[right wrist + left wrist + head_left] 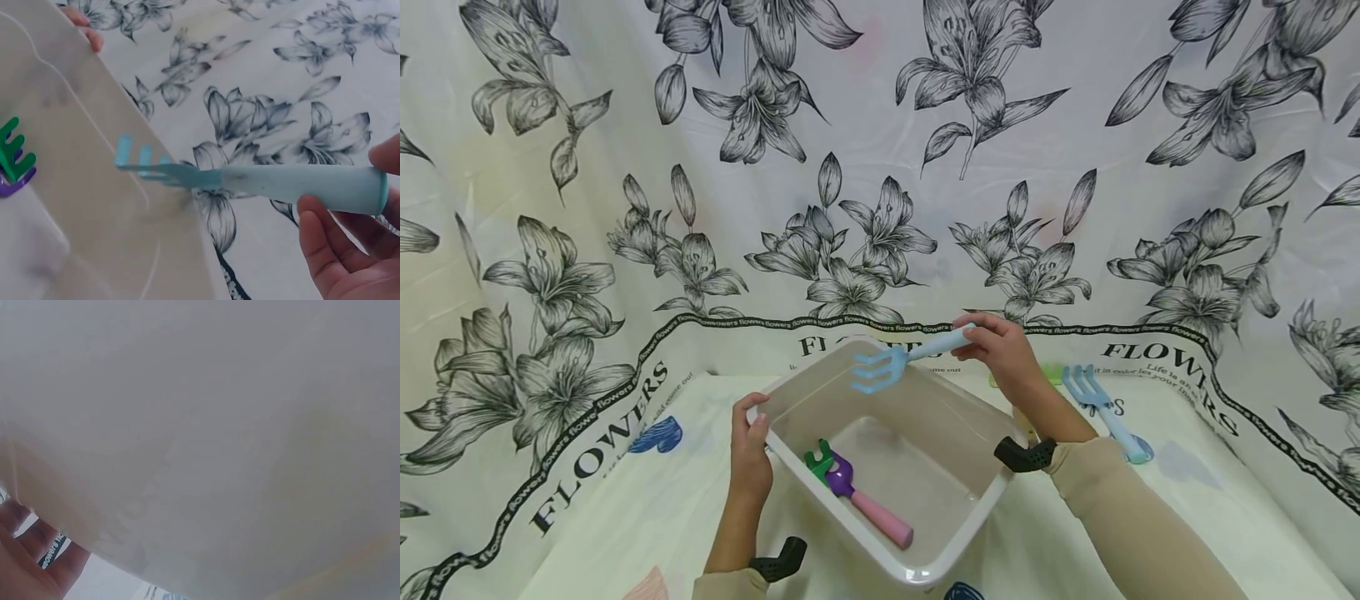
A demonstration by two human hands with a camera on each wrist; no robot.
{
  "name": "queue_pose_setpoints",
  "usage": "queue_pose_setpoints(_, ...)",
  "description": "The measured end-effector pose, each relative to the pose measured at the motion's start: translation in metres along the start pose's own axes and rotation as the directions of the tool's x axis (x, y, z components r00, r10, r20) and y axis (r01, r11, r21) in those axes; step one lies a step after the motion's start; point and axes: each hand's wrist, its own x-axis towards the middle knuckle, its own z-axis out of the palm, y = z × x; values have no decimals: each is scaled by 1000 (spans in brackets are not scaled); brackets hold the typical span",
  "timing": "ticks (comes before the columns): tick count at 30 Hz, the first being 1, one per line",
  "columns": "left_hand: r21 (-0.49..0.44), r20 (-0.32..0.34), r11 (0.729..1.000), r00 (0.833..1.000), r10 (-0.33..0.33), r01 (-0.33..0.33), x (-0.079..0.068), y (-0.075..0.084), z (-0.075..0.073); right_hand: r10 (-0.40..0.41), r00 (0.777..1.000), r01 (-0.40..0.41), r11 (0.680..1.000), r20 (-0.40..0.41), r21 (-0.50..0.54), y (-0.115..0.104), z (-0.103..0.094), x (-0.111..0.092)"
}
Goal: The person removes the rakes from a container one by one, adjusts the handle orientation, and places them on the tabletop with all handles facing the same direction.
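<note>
As the right hand [1006, 352] pinches a light-blue toy rake [928, 346] by its handle end, tines above a beige plastic bin [891, 450], left hand [751, 446] gripping its rim, pink-handled purple tool [865, 506] and green pronged tool [822, 462] inside, 1 blue toy fork [1114, 423] at right.

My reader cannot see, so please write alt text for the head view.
A person's right hand holds a light-blue hand rake over a beige bin, which the left hand grips. Inside lie a green pronged piece and a purple-and-pink tool; another blue rake lies outside.
</note>
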Motion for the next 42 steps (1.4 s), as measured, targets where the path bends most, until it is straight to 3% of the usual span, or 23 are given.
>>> queue_pose_setpoints(12,28,14,999,1000,-18,17,0,-1,-2,42,991,-48,998,-124,-44,8,-48,-26)
queue_pose_setpoints(23,-4,12,1000,1000,-5,5,0,-2,-5,49,982,-31,994,-182,101,-3,-78,-41)
queue_pose_setpoints(33,-18,16,1000,1000,-22,23,-2,1,-7,7,958,74,960,-286,271,-4,-110,-60)
queue_pose_setpoints(42,0,22,1000,1000,-14,14,-2,1,-4,29,929,89,950,-368,298,1,-136,-83)
